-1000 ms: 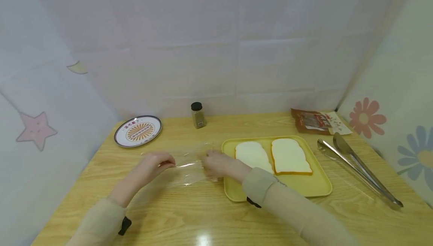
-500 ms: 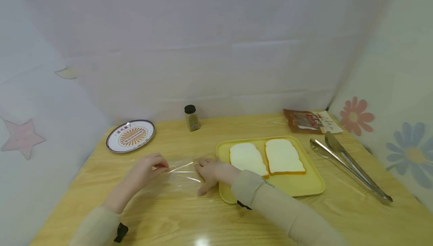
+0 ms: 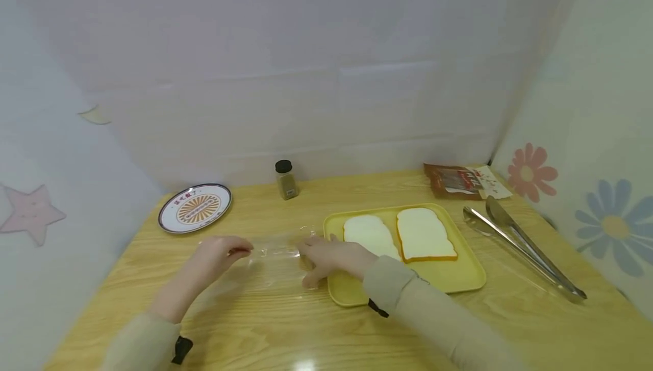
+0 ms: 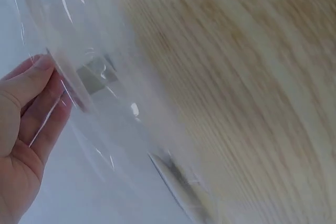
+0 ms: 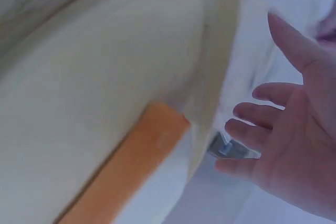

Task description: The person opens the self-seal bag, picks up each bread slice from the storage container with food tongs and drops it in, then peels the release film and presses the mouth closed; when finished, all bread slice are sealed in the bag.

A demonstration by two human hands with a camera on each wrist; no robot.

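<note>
My left hand [image 3: 216, 258] pinches the left edge of a clear plastic film [image 3: 278, 274] between thumb and fingertips. In the left wrist view the film [image 4: 121, 103] stretches away from that hand [image 4: 31, 114]. Whether it is a single sheet or a bag I cannot tell. At its right end is my right hand [image 3: 331, 258], fingers spread and thumb apart, beside the tray's left edge. The right wrist view has this hand [image 5: 289, 124] with nothing gripped; contact with the film is unclear. Two white bread slices with orange crusts, a left one [image 3: 369, 234] and a right one [image 3: 425, 232], lie on a yellow tray [image 3: 444, 283].
A round patterned plate [image 3: 172, 212] lies at the back left. Near the wall stands a small black-capped seasoning jar [image 3: 287, 181]. To the tray's right are metal tongs [image 3: 530, 255], with a brown food packet [image 3: 454, 181] behind them. Walls bound the table's back and sides.
My right hand, bunched at the film a second ago, has spread its fingers. The left hand keeps its pinch. The head view has shifted slightly, and the film's folds look different.
</note>
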